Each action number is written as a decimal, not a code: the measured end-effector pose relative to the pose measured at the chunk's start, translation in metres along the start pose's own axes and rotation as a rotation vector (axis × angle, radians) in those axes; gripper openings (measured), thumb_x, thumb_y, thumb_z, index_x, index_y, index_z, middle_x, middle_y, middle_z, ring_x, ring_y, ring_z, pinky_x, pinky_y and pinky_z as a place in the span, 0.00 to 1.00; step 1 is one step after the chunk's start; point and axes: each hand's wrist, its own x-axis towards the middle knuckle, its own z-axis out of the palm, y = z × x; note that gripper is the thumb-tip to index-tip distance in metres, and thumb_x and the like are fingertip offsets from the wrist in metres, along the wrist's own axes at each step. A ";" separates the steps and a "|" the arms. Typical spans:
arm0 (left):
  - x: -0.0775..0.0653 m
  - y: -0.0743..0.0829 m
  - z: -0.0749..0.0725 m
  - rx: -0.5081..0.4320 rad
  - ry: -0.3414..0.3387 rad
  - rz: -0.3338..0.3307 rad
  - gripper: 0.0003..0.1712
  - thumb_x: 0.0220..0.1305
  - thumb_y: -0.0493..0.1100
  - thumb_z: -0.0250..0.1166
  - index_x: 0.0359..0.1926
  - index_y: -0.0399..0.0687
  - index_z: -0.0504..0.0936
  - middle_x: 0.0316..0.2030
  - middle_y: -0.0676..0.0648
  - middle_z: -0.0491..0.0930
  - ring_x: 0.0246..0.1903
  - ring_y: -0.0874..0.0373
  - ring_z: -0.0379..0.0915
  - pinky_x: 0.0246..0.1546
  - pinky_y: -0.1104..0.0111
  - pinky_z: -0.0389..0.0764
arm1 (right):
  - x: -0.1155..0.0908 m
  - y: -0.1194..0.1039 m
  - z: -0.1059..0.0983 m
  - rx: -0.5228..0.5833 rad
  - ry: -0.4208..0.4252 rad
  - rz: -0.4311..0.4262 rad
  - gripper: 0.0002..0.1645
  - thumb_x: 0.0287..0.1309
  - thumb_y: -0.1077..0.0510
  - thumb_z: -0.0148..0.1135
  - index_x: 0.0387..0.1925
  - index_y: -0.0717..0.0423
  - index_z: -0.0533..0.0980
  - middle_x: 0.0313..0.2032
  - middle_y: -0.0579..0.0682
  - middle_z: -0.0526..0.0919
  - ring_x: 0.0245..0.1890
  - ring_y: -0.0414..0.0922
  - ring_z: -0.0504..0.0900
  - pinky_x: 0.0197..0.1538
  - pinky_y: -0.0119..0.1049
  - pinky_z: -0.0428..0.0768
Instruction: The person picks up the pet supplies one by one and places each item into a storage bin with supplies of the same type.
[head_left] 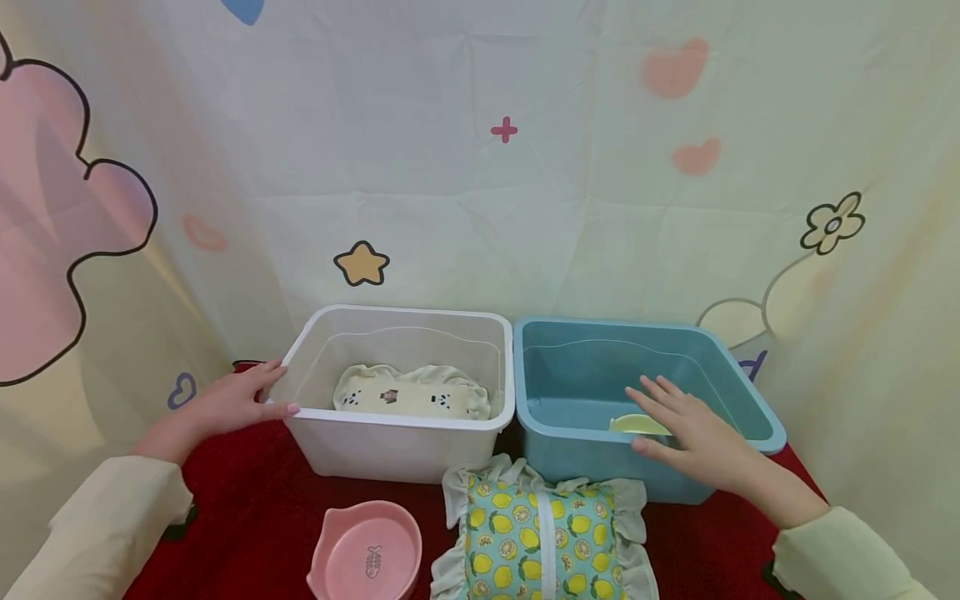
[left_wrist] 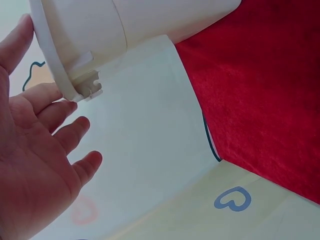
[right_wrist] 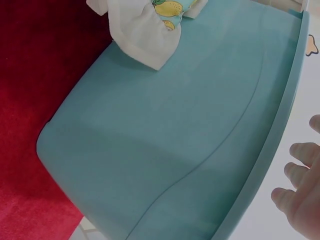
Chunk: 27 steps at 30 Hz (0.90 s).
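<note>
My left hand [head_left: 238,398] is at the left front corner of a white plastic bin [head_left: 397,450]. Its fingers lie along the rim and its thumb is at the front edge; the left wrist view shows the fingertips at the rim's corner. Inside that bin lies a cream ruffled cloth item [head_left: 408,396] with small animal prints. Over the front rim of a blue bin [head_left: 585,462] hovers my right hand [head_left: 697,437], fingers extended and holding nothing. A pale yellow-green object [head_left: 637,424] shows in the blue bin, partly hidden by the rim and hand.
In front of the bins lie a pink cat-eared bowl [head_left: 371,550] with a fishbone print and a lemon-print cushion [head_left: 536,533] with white ruffles. A red cloth [head_left: 247,517] covers the table. Behind hangs a printed curtain [head_left: 450,150].
</note>
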 end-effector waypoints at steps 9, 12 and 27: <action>0.004 -0.003 -0.001 -0.044 -0.006 0.011 0.51 0.50 0.62 0.61 0.63 0.30 0.54 0.60 0.27 0.56 0.52 0.33 0.63 0.45 0.42 0.68 | 0.002 -0.006 0.005 -0.010 -0.010 -0.024 0.40 0.52 0.40 0.55 0.64 0.51 0.58 0.64 0.60 0.57 0.64 0.61 0.51 0.58 0.63 0.55; 0.004 -0.002 -0.001 -0.044 -0.010 0.012 0.51 0.50 0.61 0.61 0.63 0.29 0.54 0.60 0.27 0.56 0.52 0.34 0.63 0.45 0.42 0.68 | 0.002 -0.009 0.006 -0.013 -0.012 -0.029 0.40 0.52 0.39 0.55 0.64 0.51 0.58 0.64 0.59 0.57 0.64 0.61 0.51 0.58 0.62 0.56; 0.005 -0.001 -0.002 -0.062 -0.027 -0.004 0.52 0.49 0.61 0.62 0.63 0.30 0.54 0.59 0.28 0.59 0.50 0.36 0.64 0.44 0.43 0.69 | 0.002 -0.019 0.010 -0.016 0.003 -0.104 0.40 0.51 0.40 0.56 0.63 0.51 0.59 0.63 0.59 0.59 0.63 0.61 0.55 0.56 0.61 0.59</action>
